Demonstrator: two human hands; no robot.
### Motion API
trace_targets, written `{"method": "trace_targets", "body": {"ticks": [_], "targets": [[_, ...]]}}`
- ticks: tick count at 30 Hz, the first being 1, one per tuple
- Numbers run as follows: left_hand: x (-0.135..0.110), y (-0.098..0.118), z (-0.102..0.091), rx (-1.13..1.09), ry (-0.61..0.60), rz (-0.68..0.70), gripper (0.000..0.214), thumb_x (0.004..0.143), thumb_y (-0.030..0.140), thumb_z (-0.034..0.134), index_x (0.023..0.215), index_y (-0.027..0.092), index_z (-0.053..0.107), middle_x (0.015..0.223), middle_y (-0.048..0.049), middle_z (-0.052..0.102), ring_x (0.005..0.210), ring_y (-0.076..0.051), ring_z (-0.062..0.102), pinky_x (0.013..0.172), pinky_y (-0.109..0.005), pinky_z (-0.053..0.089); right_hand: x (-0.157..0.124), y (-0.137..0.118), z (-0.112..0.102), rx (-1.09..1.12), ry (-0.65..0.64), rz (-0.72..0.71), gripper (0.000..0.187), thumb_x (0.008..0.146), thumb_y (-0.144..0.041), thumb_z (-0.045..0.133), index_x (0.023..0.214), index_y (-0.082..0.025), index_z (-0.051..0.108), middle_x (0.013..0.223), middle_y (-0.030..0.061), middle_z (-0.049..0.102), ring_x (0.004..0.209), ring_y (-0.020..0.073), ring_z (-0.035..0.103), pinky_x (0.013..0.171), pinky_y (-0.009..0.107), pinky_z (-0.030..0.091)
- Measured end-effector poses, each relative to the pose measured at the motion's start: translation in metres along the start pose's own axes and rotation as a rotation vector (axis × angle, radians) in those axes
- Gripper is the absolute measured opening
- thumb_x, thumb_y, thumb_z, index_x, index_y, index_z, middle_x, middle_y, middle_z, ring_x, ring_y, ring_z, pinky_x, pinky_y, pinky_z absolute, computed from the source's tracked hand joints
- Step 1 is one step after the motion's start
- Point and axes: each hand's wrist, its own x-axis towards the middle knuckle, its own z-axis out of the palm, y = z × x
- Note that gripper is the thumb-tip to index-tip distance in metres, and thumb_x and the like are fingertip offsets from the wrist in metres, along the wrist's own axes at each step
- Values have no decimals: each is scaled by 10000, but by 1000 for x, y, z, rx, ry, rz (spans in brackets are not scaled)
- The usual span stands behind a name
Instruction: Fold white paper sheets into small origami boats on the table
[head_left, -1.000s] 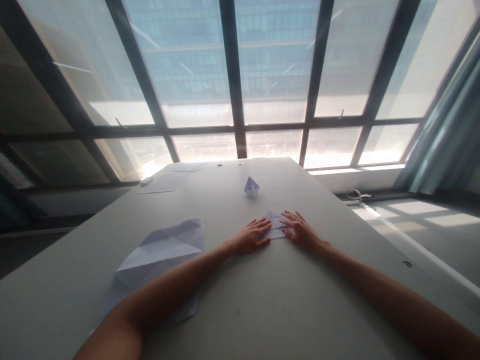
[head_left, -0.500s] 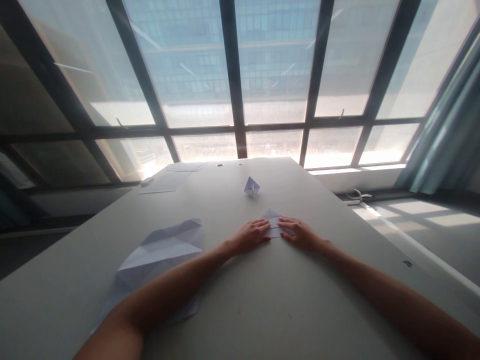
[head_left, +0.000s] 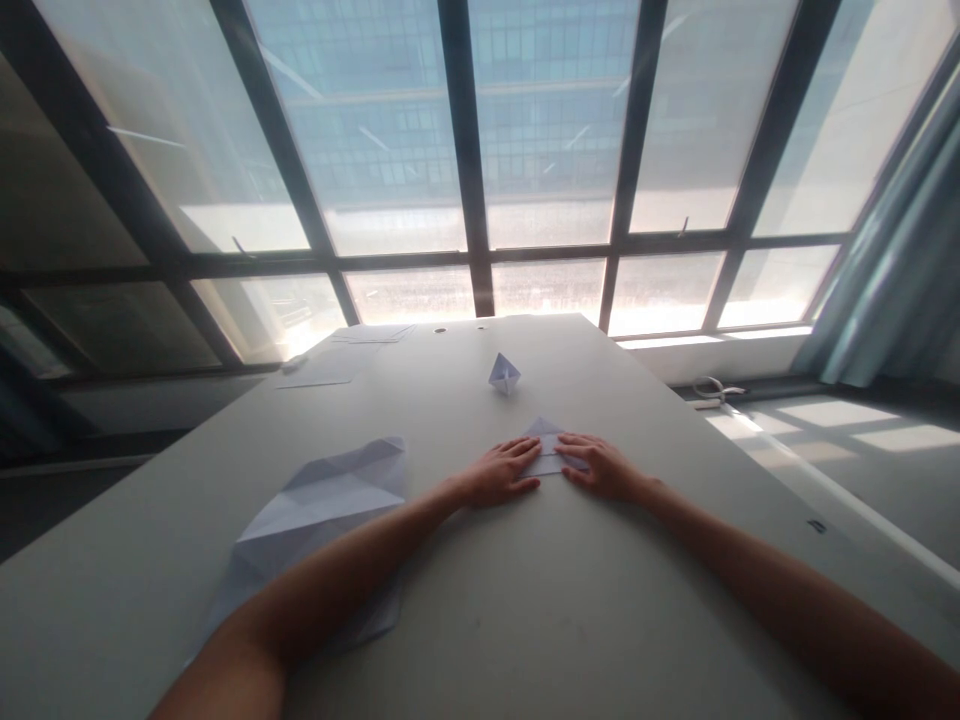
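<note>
head: white table [head_left: 525,600] holds folded paper [head_left: 550,464] before windows [head_left: 551,130].

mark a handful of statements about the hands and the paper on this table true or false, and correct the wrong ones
1. The left hand and the right hand both rest on the folded paper. True.
2. A small paper shape sits beyond the hands, farther from the person. True.
3. The right hand grips the small paper shape. False: neither hand touches it.
4. The left arm hides part of a creased sheet. True.
5. The creased sheet lies to the right of both hands. False: it lies to their left.
</note>
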Motion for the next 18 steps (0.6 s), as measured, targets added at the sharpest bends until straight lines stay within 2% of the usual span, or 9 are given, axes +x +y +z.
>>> {"method": "trace_targets", "body": {"ticks": [4, 13, 18], "targets": [[1, 2, 2, -55, 35, -40, 695, 958, 566, 482, 1540, 212, 347, 1580, -96, 349, 1463, -290, 298, 1194, -421, 262, -2, 2, -3, -7, -25, -25, 525, 909, -447, 578, 1405, -277, 556, 1489, 78, 493, 1379, 270, 445, 1147, 449, 330], [1, -1, 3, -74, 75, -40, 656, 927, 538, 558, 1497, 241, 430, 1547, -90, 409, 1433, -293, 349, 1180, -438, 289, 0, 0, -2, 4, -11, 14, 489, 903, -453, 594, 1369, -305, 590, 1432, 59, 560, 1327, 280, 497, 1110, 457, 365], [3, 0, 5, -83, 100, -53, 514, 1002, 478, 433, 1454, 239, 484, 1514, -83, 460, 1416, -252, 387, 1180, -415, 294, 0, 0, -2, -12, 8, 4, 429, 925, -457, 569, 1326, -316, 626, 1398, 52, 592, 1305, 279, 506, 1093, 465, 378]]}}
